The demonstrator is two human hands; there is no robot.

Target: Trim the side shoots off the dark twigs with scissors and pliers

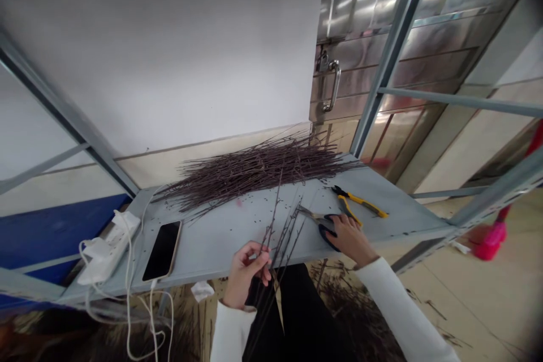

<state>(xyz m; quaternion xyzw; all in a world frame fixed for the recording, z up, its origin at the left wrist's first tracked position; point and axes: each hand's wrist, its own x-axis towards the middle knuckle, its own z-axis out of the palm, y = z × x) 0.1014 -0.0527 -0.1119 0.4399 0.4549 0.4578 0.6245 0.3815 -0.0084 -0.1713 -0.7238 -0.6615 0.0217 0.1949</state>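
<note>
In the head view, my left hand (249,270) is at the shelf's front edge, thumb and fingers pinched on a thin dark twig (275,212) that points up and away. Several more twigs (291,232) lean beside it over the edge, their lower ends down by my lap. On the right, my right hand (350,239) is closed on the black handles of a pair of scissors (316,216), whose blades point left toward the twigs. Just beyond that hand lie yellow-and-black pliers (360,201). A large pile of dark twigs (258,167) spreads along the back of the shelf.
A phone (162,250) and a white power strip (109,247) with cables lie on the left of the grey shelf (207,249). Metal posts (388,62) frame both sides. Twig scraps (352,305) cover the floor below. A metal door (352,39) stands behind on the right.
</note>
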